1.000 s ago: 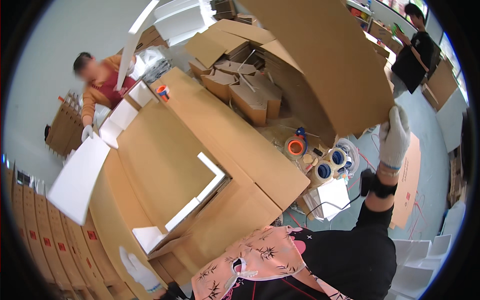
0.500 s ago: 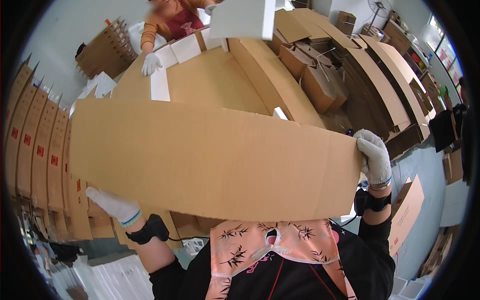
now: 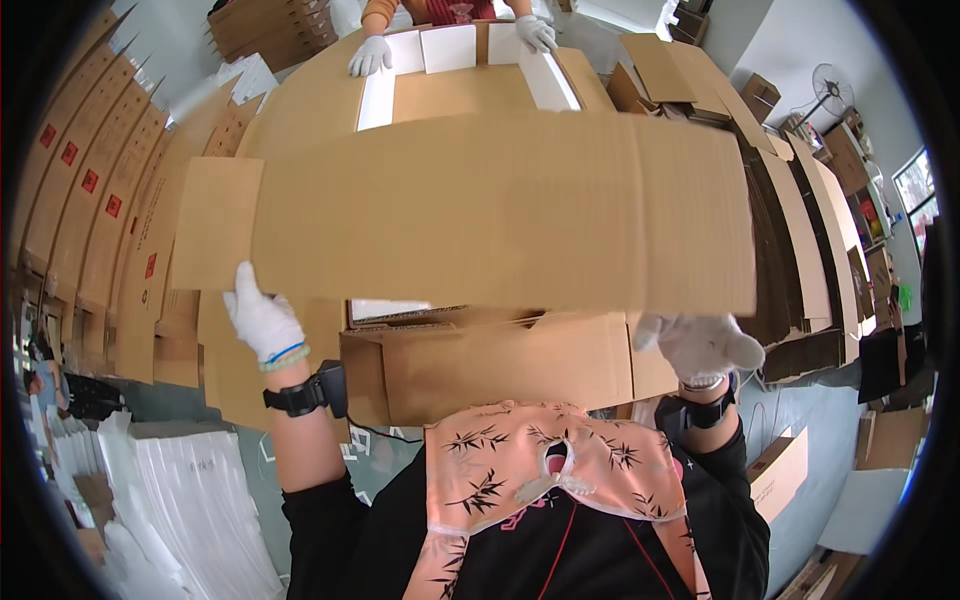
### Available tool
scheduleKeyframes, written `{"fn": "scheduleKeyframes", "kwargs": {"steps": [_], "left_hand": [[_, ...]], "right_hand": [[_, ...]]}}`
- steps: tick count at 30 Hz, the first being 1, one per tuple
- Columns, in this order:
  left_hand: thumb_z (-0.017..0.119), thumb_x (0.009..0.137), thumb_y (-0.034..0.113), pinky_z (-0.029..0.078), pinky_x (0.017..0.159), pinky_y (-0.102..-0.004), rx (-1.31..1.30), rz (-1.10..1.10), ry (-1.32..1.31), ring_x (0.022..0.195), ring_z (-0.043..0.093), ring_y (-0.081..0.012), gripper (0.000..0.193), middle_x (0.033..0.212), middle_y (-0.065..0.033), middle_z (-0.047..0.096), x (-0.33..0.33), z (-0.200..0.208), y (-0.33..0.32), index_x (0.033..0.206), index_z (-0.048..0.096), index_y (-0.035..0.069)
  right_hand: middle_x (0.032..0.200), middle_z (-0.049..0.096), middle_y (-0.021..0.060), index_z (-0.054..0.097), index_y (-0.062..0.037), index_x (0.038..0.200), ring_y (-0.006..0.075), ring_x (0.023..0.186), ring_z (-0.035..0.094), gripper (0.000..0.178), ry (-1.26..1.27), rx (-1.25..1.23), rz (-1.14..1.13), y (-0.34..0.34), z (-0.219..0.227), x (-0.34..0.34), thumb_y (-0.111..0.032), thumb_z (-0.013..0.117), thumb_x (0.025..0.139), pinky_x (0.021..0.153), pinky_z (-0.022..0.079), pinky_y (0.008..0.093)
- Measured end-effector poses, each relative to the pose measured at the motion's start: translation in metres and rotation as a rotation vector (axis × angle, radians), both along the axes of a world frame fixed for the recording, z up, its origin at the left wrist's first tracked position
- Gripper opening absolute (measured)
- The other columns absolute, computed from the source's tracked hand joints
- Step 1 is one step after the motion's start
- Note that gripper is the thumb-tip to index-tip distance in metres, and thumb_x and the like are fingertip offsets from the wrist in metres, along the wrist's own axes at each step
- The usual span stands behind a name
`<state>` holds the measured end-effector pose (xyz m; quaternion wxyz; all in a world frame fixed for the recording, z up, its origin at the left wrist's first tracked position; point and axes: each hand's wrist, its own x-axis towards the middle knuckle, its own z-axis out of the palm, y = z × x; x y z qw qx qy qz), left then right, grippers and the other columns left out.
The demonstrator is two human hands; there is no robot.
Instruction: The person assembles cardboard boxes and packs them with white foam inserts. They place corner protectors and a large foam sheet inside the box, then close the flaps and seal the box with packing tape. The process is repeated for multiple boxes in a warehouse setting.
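A long brown cardboard sheet (image 3: 450, 215) with creased end sections spans the space before me, tilted above an open cardboard box (image 3: 500, 365). My gloved left hand (image 3: 265, 322) grips its lower edge near the left end, thumb on the near face. Under the lower right edge, my gloved right hand (image 3: 700, 345) has its thumb spread away; some of its fingertips are hidden by the sheet. White panels (image 3: 448, 50) line the box's far end, where another person's two gloved hands rest on the sides. The sheet covers the middle of the box.
Tall cardboard cartons (image 3: 95, 190) stand in a row at the left. White foam sheets (image 3: 200, 500) are stacked at the lower left. Flattened cardboard (image 3: 790, 230) is piled at the right, with a fan (image 3: 828, 90) behind. A carton (image 3: 780, 475) sits on the floor at the right.
The sheet has swung farther away and turned, uncovering the box's near end. My left hand has come up onto its edge; my right hand has dropped from its right end. The other person's white panel has been lowered.
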<state>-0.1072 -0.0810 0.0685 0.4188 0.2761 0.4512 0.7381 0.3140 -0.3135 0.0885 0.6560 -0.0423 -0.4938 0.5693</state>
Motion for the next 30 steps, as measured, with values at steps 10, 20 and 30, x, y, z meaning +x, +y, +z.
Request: {"fn": "scheduleKeyframes", "kwargs": {"steps": [10, 20, 30], "left_hand": [[0.064, 0.091, 0.014, 0.056, 0.079, -0.0380, 0.222, -0.169, 0.896, 0.092, 0.068, -0.0256, 0.036, 0.103, -0.0139, 0.070, 0.027, -0.004, -0.022, 0.123, 0.060, -0.001], [0.040, 0.100, 0.060, 0.056, 0.070, -0.0385, -0.351, -0.759, 1.325, 0.059, 0.070, -0.0240, 0.059, 0.072, -0.0102, 0.071, 0.042, 0.005, 0.004, 0.108, 0.071, 0.010], [0.051, 0.092, 0.020, 0.030, 0.118, -0.0515, 0.438, -0.311, 2.177, 0.134, 0.046, -0.0379, 0.040, 0.142, -0.0192, 0.052, 0.050, -0.090, 0.005, 0.126, 0.065, 0.004]], "right_hand": [[0.104, 0.072, 0.0179, 0.052, -0.0060, 0.139, 0.0344, 0.100, 0.069, 0.058, -1.194, -0.534, -1.239, 0.076, 0.002, 0.038, -0.009, 0.063, 0.082, 0.090, 0.053, 0.0429], [0.142, 0.052, 0.0289, 0.040, -0.0036, 0.151, 0.0463, 0.124, 0.056, 0.071, -1.686, 0.112, -1.601, 0.086, -0.030, 0.036, -0.020, 0.067, 0.088, 0.107, 0.045, 0.0473], [0.078, 0.065, 0.0223, 0.065, -0.0032, 0.075, 0.0430, 0.079, 0.063, 0.044, -1.914, -0.153, -0.629, 0.109, -0.108, -0.004, -0.037, 0.049, 0.098, 0.073, 0.046, 0.0546]]}}
